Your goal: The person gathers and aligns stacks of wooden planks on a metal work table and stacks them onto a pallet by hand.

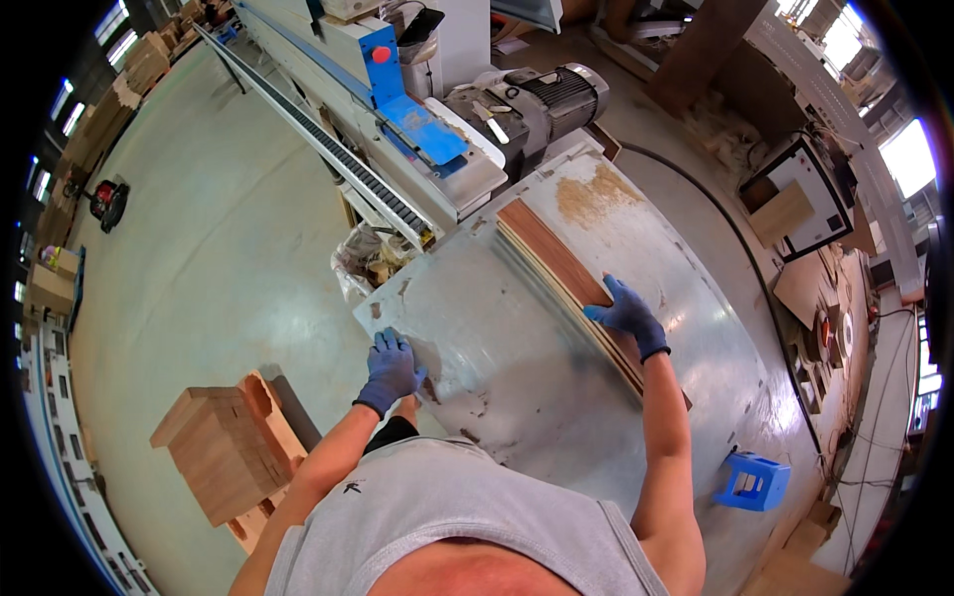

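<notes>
A narrow stack of long boards point(553, 253), reddish-brown on top with pale layered edges, lies slantwise on a grey metal table point(477, 328). My right hand point(630, 316), in a blue knit glove, rests on the stack with thumb and fingers apart. At the table's left edge is my left hand point(394, 370), gloved alike, its fingers stretched out and nothing visible in it. The underside of each hand is hidden.
Beyond the table stands a machine with a blue plate point(425, 129), a red button, a motor point(556, 99) and a roller rail point(328, 144). Stacked brown panels point(224, 447) sit at lower left. A blue plastic stool point(753, 481) stands at right, near a dark cable point(740, 228).
</notes>
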A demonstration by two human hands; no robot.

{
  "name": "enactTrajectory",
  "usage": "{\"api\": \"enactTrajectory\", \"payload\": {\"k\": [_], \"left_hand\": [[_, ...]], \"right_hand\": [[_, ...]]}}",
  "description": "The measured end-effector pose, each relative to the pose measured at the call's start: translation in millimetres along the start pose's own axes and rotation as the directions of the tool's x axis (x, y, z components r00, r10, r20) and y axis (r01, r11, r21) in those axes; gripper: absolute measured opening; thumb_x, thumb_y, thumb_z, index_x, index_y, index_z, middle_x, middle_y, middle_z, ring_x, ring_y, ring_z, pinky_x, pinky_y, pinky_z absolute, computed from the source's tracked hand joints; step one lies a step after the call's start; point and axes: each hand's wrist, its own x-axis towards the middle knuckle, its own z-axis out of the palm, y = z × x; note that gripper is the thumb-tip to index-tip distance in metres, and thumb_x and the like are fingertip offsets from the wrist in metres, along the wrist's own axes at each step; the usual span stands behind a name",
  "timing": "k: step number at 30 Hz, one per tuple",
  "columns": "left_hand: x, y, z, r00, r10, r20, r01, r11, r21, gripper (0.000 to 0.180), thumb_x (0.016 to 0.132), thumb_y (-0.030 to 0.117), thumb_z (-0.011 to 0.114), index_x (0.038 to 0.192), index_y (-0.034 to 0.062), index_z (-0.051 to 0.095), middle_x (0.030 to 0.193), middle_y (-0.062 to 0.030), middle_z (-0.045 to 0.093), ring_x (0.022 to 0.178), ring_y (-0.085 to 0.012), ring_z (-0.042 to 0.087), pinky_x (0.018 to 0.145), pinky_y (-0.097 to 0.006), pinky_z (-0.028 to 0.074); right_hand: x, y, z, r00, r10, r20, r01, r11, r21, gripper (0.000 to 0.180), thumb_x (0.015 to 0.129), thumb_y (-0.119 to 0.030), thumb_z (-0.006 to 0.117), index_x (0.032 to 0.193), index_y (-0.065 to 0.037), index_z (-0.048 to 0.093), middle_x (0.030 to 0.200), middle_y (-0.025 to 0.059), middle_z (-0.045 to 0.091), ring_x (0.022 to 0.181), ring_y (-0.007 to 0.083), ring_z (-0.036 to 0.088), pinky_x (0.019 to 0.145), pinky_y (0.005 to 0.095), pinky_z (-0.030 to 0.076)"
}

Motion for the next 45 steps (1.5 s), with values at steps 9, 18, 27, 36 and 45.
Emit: {"api": "enactTrajectory", "payload": {"k": [9, 18, 27, 36, 45], "left_hand": [[-1, 6, 4, 0.997, -0.03, -0.066, 0.032, 0.999, 0.023, 0.083, 0.077, 0.049, 0.074, 0.133, -0.0082, 0.052, 0.144, -0.0331, 0.043, 0.132, -0.0484, 0.042, 0.104, -0.053, 0.043], [4, 6, -9, 0.996, -0.053, 0.073, 0.058, 0.996, -0.07, 0.087, 0.08, 0.05, 0.071, 0.141, -0.0075, 0.049, 0.151, -0.0339, 0.039, 0.138, -0.0504, 0.039, 0.106, -0.056, 0.041], [-2, 3, -2, 0.999, -0.044, -0.032, 0.042, 0.997, -0.067, 0.078, 0.081, 0.048, 0.07, 0.135, -0.0053, 0.053, 0.148, -0.032, 0.041, 0.134, -0.0452, 0.043, 0.103, -0.052, 0.044], [-4, 3, -11, 0.997, -0.065, 0.039, 0.067, 0.997, -0.035, 0.082, 0.08, 0.052, 0.069, 0.138, -0.0051, 0.054, 0.152, -0.0317, 0.039, 0.137, -0.0499, 0.04, 0.105, -0.054, 0.041], [0, 10, -9, 0.999, -0.036, 0.01, 0.036, 0.999, -0.009, 0.085, 0.08, 0.053, 0.07, 0.138, -0.0066, 0.051, 0.147, -0.0333, 0.043, 0.131, -0.0454, 0.044, 0.103, -0.052, 0.043]], "right_hand": [[16, 19, -1, 0.897, -0.052, 0.438, -0.223, 0.804, 0.552, 0.096, 0.084, -0.053, 0.075, 0.149, 0.009, 0.04, 0.145, 0.0209, 0.054, 0.136, 0.0268, 0.05, 0.115, 0.0351, 0.036], [-31, -36, 14, 0.895, -0.095, 0.435, -0.198, 0.791, 0.579, 0.084, 0.085, -0.043, 0.077, 0.147, 0.006, 0.046, 0.136, 0.0148, 0.062, 0.124, 0.0199, 0.056, 0.108, 0.0333, 0.042], [-48, -49, 37, 0.895, -0.141, 0.423, -0.165, 0.776, 0.608, 0.076, 0.086, -0.038, 0.077, 0.145, 0.003, 0.05, 0.127, 0.0096, 0.067, 0.115, 0.0169, 0.06, 0.102, 0.034, 0.047], [71, -132, 1, 0.853, -0.201, -0.481, 0.183, 0.98, -0.084, 0.07, 0.08, -0.047, 0.076, 0.133, -0.005, 0.058, 0.121, 0.0205, 0.064, 0.111, 0.0388, 0.063, 0.09, 0.0477, 0.051], [201, -168, 33, 0.963, -0.057, -0.264, 0.01, 0.984, -0.176, 0.073, 0.079, -0.048, 0.075, 0.136, -0.008, 0.051, 0.113, 0.0198, 0.068, 0.1, 0.0389, 0.067, 0.083, 0.0498, 0.054]]}}
